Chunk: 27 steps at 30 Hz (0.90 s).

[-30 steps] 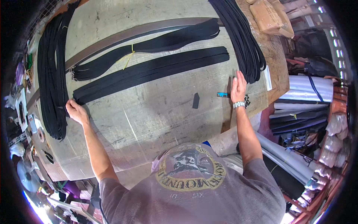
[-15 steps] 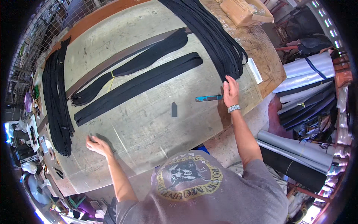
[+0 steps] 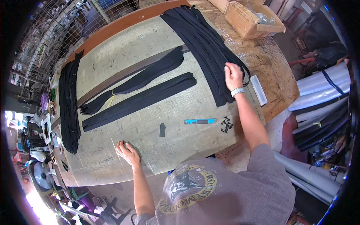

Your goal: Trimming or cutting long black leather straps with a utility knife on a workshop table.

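Observation:
My right hand (image 3: 234,75) rests on the near end of a wide bundle of long black fabric strips (image 3: 200,45), fingers loosely bent and not visibly gripping any strip. My left hand (image 3: 128,153) is over the bare near part of the table, its fingers apart and holding nothing. Between the hands lie a blue and black utility knife (image 3: 199,121) and a small dark pointed piece (image 3: 162,129). Small black scraps (image 3: 227,125) sit beside my right forearm. Beyond them are a flat black strip bundle (image 3: 138,101) and another bundle (image 3: 150,75) tied with yellow string.
A third black strip bundle (image 3: 69,105) hangs over the table's left side. A brown metal bar (image 3: 127,77) crosses the table (image 3: 112,56). At the far right stands a cardboard box (image 3: 243,22), with a white bar (image 3: 258,90) nearer. Rolls of material (image 3: 324,80) lie off the right edge.
My right hand has moved from the strips' end onto the bundle, which now lies flatter and more spread. My left hand has shifted right. The black scraps have come into view. The head view has shifted.

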Tool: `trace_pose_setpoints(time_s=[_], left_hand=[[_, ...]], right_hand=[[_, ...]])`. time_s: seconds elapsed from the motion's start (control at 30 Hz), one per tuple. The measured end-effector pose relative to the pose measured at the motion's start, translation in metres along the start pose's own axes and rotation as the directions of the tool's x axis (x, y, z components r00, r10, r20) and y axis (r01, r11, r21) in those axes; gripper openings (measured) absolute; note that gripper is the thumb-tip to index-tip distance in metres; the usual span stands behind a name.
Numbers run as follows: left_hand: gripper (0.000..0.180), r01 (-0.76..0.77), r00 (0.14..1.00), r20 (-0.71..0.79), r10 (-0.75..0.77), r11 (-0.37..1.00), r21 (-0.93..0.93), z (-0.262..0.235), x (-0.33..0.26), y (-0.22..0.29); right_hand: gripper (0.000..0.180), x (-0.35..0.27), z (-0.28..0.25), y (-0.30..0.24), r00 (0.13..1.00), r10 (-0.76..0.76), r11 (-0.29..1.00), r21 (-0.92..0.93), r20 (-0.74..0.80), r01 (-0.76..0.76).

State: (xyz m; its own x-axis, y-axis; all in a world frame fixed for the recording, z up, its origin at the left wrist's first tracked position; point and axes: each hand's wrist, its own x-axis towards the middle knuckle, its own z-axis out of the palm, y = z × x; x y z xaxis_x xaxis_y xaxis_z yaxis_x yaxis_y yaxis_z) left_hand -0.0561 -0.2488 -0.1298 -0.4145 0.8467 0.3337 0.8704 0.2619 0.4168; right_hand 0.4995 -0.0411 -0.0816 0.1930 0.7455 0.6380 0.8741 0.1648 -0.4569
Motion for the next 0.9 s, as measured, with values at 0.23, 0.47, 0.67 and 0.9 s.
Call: trace_pose_setpoints(time_s=[0.23,0.47,0.67,0.9], left_hand=[[0.032,0.029,0.999,0.010,-0.030,0.993,0.115,0.000,0.008,0.015],[0.030,0.075,0.997,0.023,-0.080,0.984,0.159,-0.006,0.005,0.026],[0.032,0.088,0.994,0.051,-0.098,0.980,0.179,-0.001,0.007,0.032],[0.030,0.099,0.994,0.033,-0.107,0.977,0.187,-0.004,0.015,0.027]], right_hand=[[0.035,0.080,0.029,0.135,0.835,0.483,0.810,-0.497,0.264,-0.312],[0.034,0.117,0.067,0.131,0.745,0.485,0.860,-0.404,0.458,-0.312],[0.031,0.123,0.091,0.131,0.967,0.127,0.908,-0.418,0.220,-0.024],[0.026,0.102,0.067,0.021,0.887,-0.074,0.981,-0.127,0.456,0.147]])
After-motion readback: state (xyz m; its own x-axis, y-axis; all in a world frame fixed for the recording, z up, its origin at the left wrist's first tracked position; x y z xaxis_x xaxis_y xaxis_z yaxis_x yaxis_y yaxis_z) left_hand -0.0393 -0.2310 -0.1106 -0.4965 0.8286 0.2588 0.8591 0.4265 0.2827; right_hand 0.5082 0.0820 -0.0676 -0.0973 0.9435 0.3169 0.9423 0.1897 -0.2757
